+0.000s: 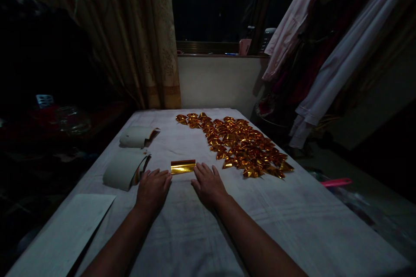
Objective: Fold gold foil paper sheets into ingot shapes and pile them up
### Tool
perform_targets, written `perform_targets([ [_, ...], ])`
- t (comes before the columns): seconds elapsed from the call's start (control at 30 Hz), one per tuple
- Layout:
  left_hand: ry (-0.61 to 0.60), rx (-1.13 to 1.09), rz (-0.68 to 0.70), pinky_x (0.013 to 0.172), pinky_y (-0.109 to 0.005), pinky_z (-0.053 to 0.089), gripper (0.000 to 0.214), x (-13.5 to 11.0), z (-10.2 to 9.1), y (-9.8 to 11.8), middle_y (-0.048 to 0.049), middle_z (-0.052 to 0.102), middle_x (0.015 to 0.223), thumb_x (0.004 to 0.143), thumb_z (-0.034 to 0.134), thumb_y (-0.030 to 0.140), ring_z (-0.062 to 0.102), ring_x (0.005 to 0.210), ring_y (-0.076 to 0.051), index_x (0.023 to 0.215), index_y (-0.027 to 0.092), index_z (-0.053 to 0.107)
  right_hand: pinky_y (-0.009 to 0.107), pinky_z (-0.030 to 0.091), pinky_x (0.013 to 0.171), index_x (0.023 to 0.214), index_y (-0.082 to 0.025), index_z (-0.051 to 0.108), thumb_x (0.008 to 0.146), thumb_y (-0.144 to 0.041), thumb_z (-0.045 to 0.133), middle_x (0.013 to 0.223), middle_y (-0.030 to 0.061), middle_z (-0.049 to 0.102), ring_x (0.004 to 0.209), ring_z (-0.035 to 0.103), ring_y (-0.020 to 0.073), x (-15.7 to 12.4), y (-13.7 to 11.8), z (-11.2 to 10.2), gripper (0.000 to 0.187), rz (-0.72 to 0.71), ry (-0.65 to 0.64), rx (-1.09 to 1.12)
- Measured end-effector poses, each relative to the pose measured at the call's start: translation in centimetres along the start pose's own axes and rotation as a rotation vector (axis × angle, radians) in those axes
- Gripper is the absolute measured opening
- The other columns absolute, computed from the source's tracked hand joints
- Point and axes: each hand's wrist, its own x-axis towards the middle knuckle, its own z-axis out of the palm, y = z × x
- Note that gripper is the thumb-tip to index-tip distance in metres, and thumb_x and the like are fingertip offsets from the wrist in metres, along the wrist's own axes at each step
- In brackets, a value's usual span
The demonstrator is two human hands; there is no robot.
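Note:
A small curled sheet of gold foil paper (183, 167) lies on the cloth between my hands. My left hand (153, 187) rests palm down just left of the sheet, its fingers stretched forward and nothing seen in them. On the other side my right hand (208, 181) lies flat with fingers spread, their tips at the sheet's right edge. To the right spreads a big heap of folded gold foil pieces (237, 143). Left of my left hand sit two curved grey-white stacks of paper (121, 169), one behind the other, with brownish inner edges.
A white cloth (195, 225) covers the table. At its near left lies a flat pale board or sheet (65, 229). Clothes (344, 56) hang at the right, a patterned curtain (143, 43) at the left. A pink cup (245, 46) stands on the windowsill.

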Motion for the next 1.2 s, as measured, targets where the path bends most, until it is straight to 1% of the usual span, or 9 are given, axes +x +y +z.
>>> perform_targets([
  [0.17, 0.067, -0.058, -0.098, 0.101, -0.050, 0.044, 0.037, 1.8, 1.1, -0.9, -0.0153, 0.073, 0.117, 0.089, 0.060, 0.044, 0.064, 0.113, -0.034, 0.110, 0.016, 0.071, 0.058, 0.016, 0.122, 0.149, -0.020, 0.046, 0.102, -0.039, 0.045, 0.160, 0.0089, 0.039, 0.149, 0.030, 0.0293, -0.2, 0.2, 0.3, 0.050, -0.019, 0.064, 0.034],
  [0.27, 0.096, -0.131, -0.129, 0.101, -0.049, 0.044, 0.041, 2.6, 2.2, -1.0, -0.0139, 0.071, 0.119, 0.084, 0.065, 0.043, 0.062, 0.115, -0.033, 0.114, 0.017, 0.068, 0.059, 0.016, 0.121, 0.148, -0.021, 0.047, 0.102, -0.039, 0.046, 0.159, 0.0091, 0.040, 0.148, 0.031, 0.0298, -0.1, 0.4, 0.6, 0.049, -0.030, 0.087, 0.049],
  [0.57, 0.127, -0.436, -0.150, 0.107, -0.051, 0.039, 0.017, 2.7, 3.0, -1.5, -0.0079, 0.073, 0.113, 0.079, 0.065, 0.041, 0.061, 0.115, -0.031, 0.080, 0.024, 0.064, 0.061, 0.021, 0.119, 0.143, -0.022, 0.051, 0.098, -0.033, 0.053, 0.154, 0.0107, 0.048, 0.145, 0.038, 0.0311, -0.1, 1.0, 1.6, 0.046, -0.067, 0.181, 0.070],
  [0.63, 0.129, -0.522, -0.161, 0.106, -0.050, 0.041, 0.018, 2.8, 2.9, -1.5, -0.0078, 0.074, 0.111, 0.079, 0.064, 0.042, 0.061, 0.114, -0.031, 0.076, 0.025, 0.064, 0.059, 0.025, 0.118, 0.142, -0.021, 0.052, 0.096, -0.030, 0.054, 0.152, 0.0127, 0.050, 0.142, 0.041, 0.0310, 0.0, 1.3, 2.0, 0.047, -0.073, 0.248, 0.072],
  [0.73, 0.131, -0.669, -0.194, 0.098, -0.045, 0.047, 0.024, 2.8, 2.7, -1.5, -0.0080, 0.074, 0.108, 0.080, 0.060, 0.048, 0.064, 0.109, -0.029, 0.077, 0.024, 0.064, 0.056, 0.030, 0.116, 0.139, -0.017, 0.052, 0.093, -0.022, 0.053, 0.148, 0.0166, 0.052, 0.140, 0.044, 0.0299, 0.4, 2.0, 2.6, 0.046, -0.094, 0.441, 0.080],
  [0.87, 0.123, -0.872, -0.264, 0.072, -0.032, 0.053, 0.036, 2.8, 2.4, -1.1, -0.0048, 0.072, 0.087, 0.081, 0.057, 0.058, 0.068, 0.081, -0.022, 0.080, 0.023, 0.061, 0.052, 0.034, 0.114, 0.135, -0.016, 0.052, 0.092, -0.021, 0.051, 0.145, 0.0160, 0.055, 0.138, 0.045, 0.0273, 1.0, 2.2, 2.1, 0.043, -0.208, 0.721, 0.085],
  [0.97, 0.098, -1.007, -0.318, 0.059, -0.026, 0.048, 0.044, 2.7, 2.1, -0.8, 0.0012, 0.065, 0.068, 0.078, 0.061, 0.065, 0.064, 0.064, -0.017, 0.086, 0.022, 0.059, 0.050, 0.035, 0.114, 0.139, -0.018, 0.049, 0.093, -0.023, 0.051, 0.145, 0.0152, 0.055, 0.139, 0.045, 0.0265, 1.2, 1.6, 0.8, 0.046, -0.239, 0.801, 0.096],
  [1.07, 0.054, -1.116, -0.360, 0.057, -0.026, 0.048, 0.054, 2.6, 1.7, -0.5, 0.0016, 0.065, 0.070, 0.075, 0.063, 0.070, 0.064, 0.063, -0.017, 0.098, 0.021, 0.058, 0.048, 0.039, 0.110, 0.134, -0.019, 0.055, 0.093, -0.027, 0.052, 0.139, 0.0138, 0.061, 0.133, 0.051, 0.0266, 1.8, 0.6, -1.1, 0.042, -0.232, 0.741, 0.154],
  [1.2, 0.005, -1.178, -0.363, 0.058, -0.026, 0.048, 0.063, 2.5, 1.1, -0.1, 0.0027, 0.064, 0.070, 0.075, 0.066, 0.066, 0.064, 0.065, -0.017, 0.117, 0.020, 0.059, 0.038, 0.052, 0.092, 0.122, -0.020, 0.065, 0.091, -0.030, 0.059, 0.117, 0.0103, 0.074, 0.106, 0.068, 0.0241, 3.4, -0.9, -3.7, 0.034, -0.158, 0.375, 0.280],
])
